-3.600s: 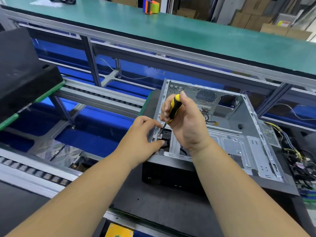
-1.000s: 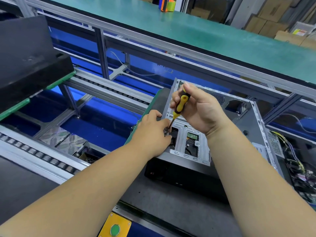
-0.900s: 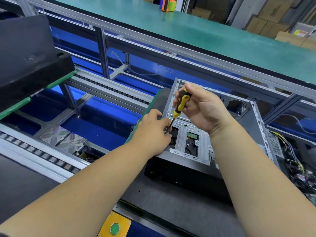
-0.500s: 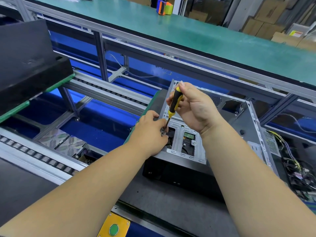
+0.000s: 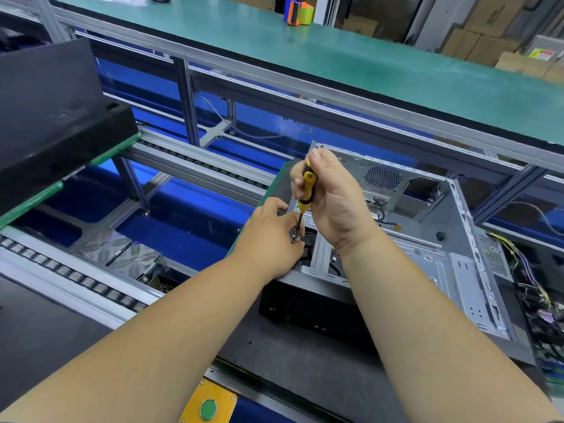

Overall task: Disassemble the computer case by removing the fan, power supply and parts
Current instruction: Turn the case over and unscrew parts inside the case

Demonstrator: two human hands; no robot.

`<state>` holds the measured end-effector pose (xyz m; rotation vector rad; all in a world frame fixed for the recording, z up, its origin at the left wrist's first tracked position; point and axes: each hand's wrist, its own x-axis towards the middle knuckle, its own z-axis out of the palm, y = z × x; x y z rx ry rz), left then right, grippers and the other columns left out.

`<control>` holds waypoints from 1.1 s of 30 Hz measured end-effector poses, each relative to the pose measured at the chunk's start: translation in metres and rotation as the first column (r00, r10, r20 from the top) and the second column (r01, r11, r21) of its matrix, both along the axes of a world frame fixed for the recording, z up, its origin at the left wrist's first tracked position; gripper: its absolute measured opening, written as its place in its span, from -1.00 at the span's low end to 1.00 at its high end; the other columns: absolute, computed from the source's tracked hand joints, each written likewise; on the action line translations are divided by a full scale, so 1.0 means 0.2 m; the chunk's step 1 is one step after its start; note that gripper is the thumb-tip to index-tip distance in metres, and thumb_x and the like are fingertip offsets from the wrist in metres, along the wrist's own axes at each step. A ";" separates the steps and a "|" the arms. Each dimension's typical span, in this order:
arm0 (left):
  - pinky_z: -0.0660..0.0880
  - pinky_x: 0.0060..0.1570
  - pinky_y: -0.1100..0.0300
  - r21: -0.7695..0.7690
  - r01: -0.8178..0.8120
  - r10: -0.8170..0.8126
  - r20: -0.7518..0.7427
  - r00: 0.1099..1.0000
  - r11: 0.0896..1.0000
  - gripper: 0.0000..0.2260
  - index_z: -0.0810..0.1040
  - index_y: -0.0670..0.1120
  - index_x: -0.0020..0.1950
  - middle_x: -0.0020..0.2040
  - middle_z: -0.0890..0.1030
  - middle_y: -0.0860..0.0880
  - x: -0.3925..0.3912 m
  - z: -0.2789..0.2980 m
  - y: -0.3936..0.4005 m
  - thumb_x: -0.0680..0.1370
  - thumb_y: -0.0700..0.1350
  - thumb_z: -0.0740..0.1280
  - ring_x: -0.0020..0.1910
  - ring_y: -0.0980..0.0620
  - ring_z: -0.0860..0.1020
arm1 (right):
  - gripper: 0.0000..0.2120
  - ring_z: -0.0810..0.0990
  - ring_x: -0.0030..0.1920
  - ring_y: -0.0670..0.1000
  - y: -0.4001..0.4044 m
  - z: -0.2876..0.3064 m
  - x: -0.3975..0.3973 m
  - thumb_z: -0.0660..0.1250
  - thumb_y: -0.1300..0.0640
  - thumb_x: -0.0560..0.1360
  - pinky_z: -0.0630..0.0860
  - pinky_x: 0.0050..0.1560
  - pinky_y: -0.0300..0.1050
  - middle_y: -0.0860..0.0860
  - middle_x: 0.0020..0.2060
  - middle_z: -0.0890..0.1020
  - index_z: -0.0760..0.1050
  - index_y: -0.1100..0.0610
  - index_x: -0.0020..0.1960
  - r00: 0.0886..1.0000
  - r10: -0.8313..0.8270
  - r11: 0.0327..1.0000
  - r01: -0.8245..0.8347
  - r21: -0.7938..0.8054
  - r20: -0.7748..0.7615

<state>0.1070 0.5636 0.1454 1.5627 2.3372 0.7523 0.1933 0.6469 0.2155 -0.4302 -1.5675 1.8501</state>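
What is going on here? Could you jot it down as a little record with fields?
setting: conveyor workbench
main object: open computer case, lying on its side
tool: yellow-and-black screwdriver
right hand: grips the screwdriver handle, tip pointing down at the case's front-left corner
left hand: fingers pinch around the screwdriver tip, at a small screw
beside the case: loose bundle of wires on the right
nearby: green button on a yellow plate

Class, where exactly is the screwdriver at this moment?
Head view, centre: the screwdriver stands nearly upright in the right hand, its tip down by the left hand at the computer case's near-left corner.
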 end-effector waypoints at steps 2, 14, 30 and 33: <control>0.43 0.15 -0.01 0.008 -0.003 0.003 -0.001 1.000 1.000 -0.84 0.49 0.14 -0.05 0.24 0.27 0.10 0.00 0.00 0.00 0.43 0.08 0.40 0.25 0.02 0.31 | -0.79 0.47 -0.28 0.01 0.01 0.00 0.01 0.19 0.01 0.59 0.44 -0.20 -0.17 0.02 -0.24 0.55 0.44 0.12 -0.12 1.000 -0.007 1.000 0.007 -0.016 0.015; 0.44 0.19 -0.03 0.004 0.005 -0.005 -0.012 1.000 1.000 -0.77 0.51 0.13 0.07 0.26 0.27 0.08 0.00 -0.01 0.01 0.44 0.08 0.39 0.24 -0.01 0.31 | -0.58 0.34 -0.40 -0.03 0.01 0.01 -0.02 -0.03 -0.02 0.71 0.32 -0.27 -0.17 0.02 -0.45 0.40 0.46 0.21 -0.05 0.994 -0.092 0.982 0.082 -0.169 -0.051; 0.44 0.21 -0.09 0.008 0.002 -0.002 -0.003 1.000 1.000 -0.74 0.51 0.13 0.12 0.27 0.26 0.09 0.00 -0.02 0.01 0.45 0.08 0.40 0.27 0.00 0.30 | -0.60 0.47 -0.29 0.00 0.03 0.03 0.02 0.04 0.02 0.70 0.43 -0.12 -0.12 0.03 -0.31 0.54 0.52 0.23 -0.09 0.994 -0.104 0.982 0.101 -0.162 -0.014; 0.45 0.19 -0.08 0.015 -0.002 0.002 -0.001 1.000 1.000 -0.77 0.51 0.13 0.08 0.25 0.26 0.10 0.00 -0.02 0.01 0.44 0.08 0.40 0.25 0.00 0.31 | -0.53 0.38 -0.38 -0.03 0.02 0.03 0.00 -0.02 -0.02 0.71 0.35 -0.22 -0.16 0.02 -0.41 0.44 0.52 0.22 -0.09 0.994 -0.106 0.979 0.101 -0.177 -0.020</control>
